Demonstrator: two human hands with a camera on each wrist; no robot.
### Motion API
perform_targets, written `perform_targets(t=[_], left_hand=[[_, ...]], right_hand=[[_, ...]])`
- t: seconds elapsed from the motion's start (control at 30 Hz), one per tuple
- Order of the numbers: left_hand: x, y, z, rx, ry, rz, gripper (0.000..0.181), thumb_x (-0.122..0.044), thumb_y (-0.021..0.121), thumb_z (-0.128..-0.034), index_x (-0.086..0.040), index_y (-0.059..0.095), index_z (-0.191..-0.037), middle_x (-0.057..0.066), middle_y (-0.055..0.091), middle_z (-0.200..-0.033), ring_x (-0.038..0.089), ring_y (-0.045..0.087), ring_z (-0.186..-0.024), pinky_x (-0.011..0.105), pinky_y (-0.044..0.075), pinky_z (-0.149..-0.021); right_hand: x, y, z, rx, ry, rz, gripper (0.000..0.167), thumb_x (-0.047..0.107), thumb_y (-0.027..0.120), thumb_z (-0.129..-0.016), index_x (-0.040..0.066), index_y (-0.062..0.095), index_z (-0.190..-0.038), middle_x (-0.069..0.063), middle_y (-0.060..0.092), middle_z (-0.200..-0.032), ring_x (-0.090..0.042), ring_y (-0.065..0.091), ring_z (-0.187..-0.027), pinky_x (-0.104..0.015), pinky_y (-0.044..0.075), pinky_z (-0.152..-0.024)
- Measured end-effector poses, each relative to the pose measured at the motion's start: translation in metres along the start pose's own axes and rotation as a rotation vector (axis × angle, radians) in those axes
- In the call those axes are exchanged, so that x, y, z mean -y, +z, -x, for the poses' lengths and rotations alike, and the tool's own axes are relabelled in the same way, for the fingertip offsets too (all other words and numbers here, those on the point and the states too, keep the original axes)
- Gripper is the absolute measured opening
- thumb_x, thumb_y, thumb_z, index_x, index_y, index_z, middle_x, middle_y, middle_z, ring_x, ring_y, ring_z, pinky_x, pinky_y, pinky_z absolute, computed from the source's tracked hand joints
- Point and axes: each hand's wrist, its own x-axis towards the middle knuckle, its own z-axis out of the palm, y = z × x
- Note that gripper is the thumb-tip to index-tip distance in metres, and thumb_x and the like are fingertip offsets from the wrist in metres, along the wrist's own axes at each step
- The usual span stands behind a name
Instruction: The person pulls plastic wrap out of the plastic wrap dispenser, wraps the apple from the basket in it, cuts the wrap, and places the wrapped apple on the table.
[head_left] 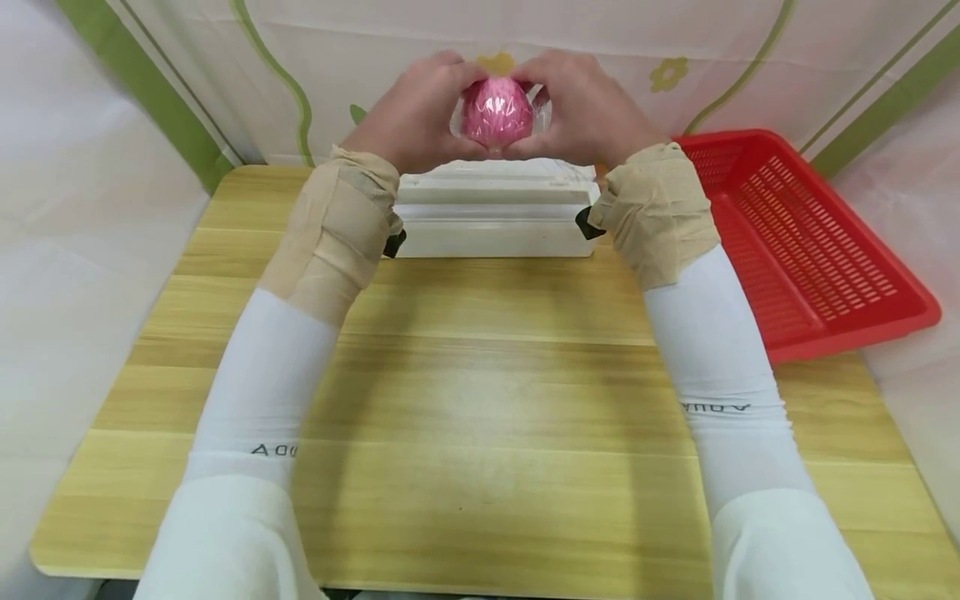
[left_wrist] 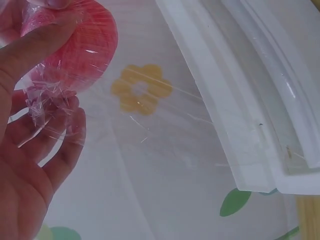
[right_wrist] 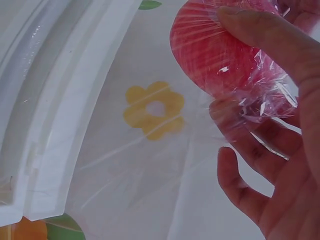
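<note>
A round pink-red apple [head_left: 497, 112] wrapped in shiny cling film is held up above the far edge of the table. My left hand [head_left: 427, 117] grips it from the left, with the thumb across its side in the left wrist view. From the right, my right hand [head_left: 581, 108] holds it too, thumb on the fruit. Bunched cling film [right_wrist: 265, 102] gathers at the apple's side between the fingers. Below both hands stands a long white cling film dispenser [head_left: 495, 237]. Faint creases of clear film show beside the dispenser in both wrist views.
A red plastic basket [head_left: 795, 250] with slotted sides stands at the right on the wooden table [head_left: 480, 400]. Behind the table hangs a pale curtain [head_left: 600, 25] with green stripes and yellow flowers. White sheeting borders both sides.
</note>
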Motion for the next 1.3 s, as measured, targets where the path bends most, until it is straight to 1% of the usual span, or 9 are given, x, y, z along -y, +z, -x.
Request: perform_targets(t=[0.2, 0.37, 0.53, 0.63, 0.73, 0.97, 1.03, 1.17, 1.3], left_hand=[[-0.002, -0.005, -0.004, 0.001, -0.024, -0.02, 0.072, -0.027, 0.086, -0.0893, -0.006, 0.055, -0.151, 0.01, 0.062, -0.144, 0.019, 0.056, -0.13, 0.027, 0.049, -0.114], [-0.005, -0.008, -0.005, -0.009, -0.035, -0.031, 0.069, -0.027, 0.084, -0.091, -0.005, 0.056, -0.15, 0.011, 0.061, -0.145, 0.022, 0.053, -0.134, 0.028, 0.048, -0.115], [-0.008, -0.012, -0.008, -0.02, -0.036, -0.041, 0.067, -0.025, 0.084, -0.0912, -0.003, 0.056, -0.149, 0.013, 0.061, -0.145, 0.025, 0.049, -0.136, 0.031, 0.045, -0.117], [-0.008, -0.014, -0.01, -0.03, -0.034, -0.044, 0.066, -0.023, 0.084, -0.0907, -0.003, 0.057, -0.148, 0.013, 0.061, -0.144, 0.025, 0.049, -0.136, 0.031, 0.044, -0.118], [-0.008, -0.017, -0.012, -0.032, -0.034, -0.043, 0.065, -0.02, 0.084, -0.0904, -0.002, 0.057, -0.146, 0.013, 0.061, -0.144, 0.024, 0.05, -0.134, 0.031, 0.043, -0.118], [-0.013, -0.023, -0.015, -0.036, -0.042, -0.078, 0.062, -0.023, 0.083, -0.092, -0.005, 0.058, -0.146, 0.008, 0.062, -0.143, 0.017, 0.052, -0.129, 0.024, 0.049, -0.111], [-0.015, -0.024, -0.016, -0.037, -0.044, -0.075, 0.061, -0.023, 0.083, -0.0921, -0.005, 0.059, -0.145, 0.008, 0.063, -0.142, 0.016, 0.052, -0.127, 0.024, 0.05, -0.11], [-0.017, -0.027, -0.017, -0.035, -0.053, -0.074, 0.061, -0.023, 0.082, -0.0925, -0.005, 0.058, -0.145, 0.007, 0.063, -0.144, 0.016, 0.053, -0.129, 0.023, 0.049, -0.111], [-0.019, -0.03, -0.018, -0.031, -0.061, -0.079, 0.06, -0.023, 0.082, -0.0928, -0.006, 0.058, -0.146, 0.007, 0.063, -0.145, 0.016, 0.055, -0.129, 0.022, 0.049, -0.111]], right_hand=[[0.003, -0.006, -0.002, 0.002, 0.016, 0.017, 0.067, 0.037, 0.086, -0.088, 0.013, 0.062, -0.146, -0.004, 0.066, -0.141, -0.017, 0.058, -0.121, -0.035, 0.054, -0.106], [0.004, -0.01, -0.004, -0.01, 0.002, 0.002, 0.064, 0.037, 0.086, -0.088, 0.017, 0.064, -0.144, 0.0, 0.067, -0.137, -0.013, 0.057, -0.118, -0.029, 0.054, -0.102], [0.005, -0.015, -0.006, -0.016, 0.032, -0.005, 0.064, 0.038, 0.086, -0.088, 0.019, 0.064, -0.145, 0.0, 0.066, -0.139, -0.013, 0.056, -0.119, -0.026, 0.054, -0.1], [0.006, -0.017, -0.007, -0.021, 0.047, -0.014, 0.065, 0.038, 0.086, -0.088, 0.019, 0.063, -0.146, -0.001, 0.066, -0.141, -0.013, 0.055, -0.12, -0.026, 0.054, -0.102], [0.007, -0.019, -0.008, -0.034, 0.039, -0.015, 0.064, 0.038, 0.086, -0.088, 0.019, 0.064, -0.145, -0.002, 0.067, -0.14, -0.013, 0.054, -0.119, -0.025, 0.054, -0.102], [0.008, -0.026, -0.009, -0.036, 0.046, 0.017, 0.064, 0.036, 0.086, -0.088, 0.019, 0.063, -0.146, -0.001, 0.067, -0.14, -0.012, 0.054, -0.118, -0.023, 0.053, -0.101], [0.009, -0.029, -0.008, -0.034, 0.047, 0.024, 0.064, 0.035, 0.086, -0.088, 0.019, 0.064, -0.146, 0.0, 0.067, -0.14, -0.011, 0.053, -0.117, -0.023, 0.053, -0.1], [0.01, -0.032, -0.007, -0.041, 0.05, 0.029, 0.063, 0.033, 0.086, -0.088, 0.019, 0.064, -0.146, -0.001, 0.066, -0.141, -0.012, 0.053, -0.116, -0.024, 0.053, -0.101], [0.013, -0.035, -0.005, -0.058, 0.05, 0.024, 0.064, 0.03, 0.086, -0.089, 0.019, 0.062, -0.147, -0.001, 0.064, -0.144, -0.013, 0.053, -0.119, -0.026, 0.053, -0.104]])
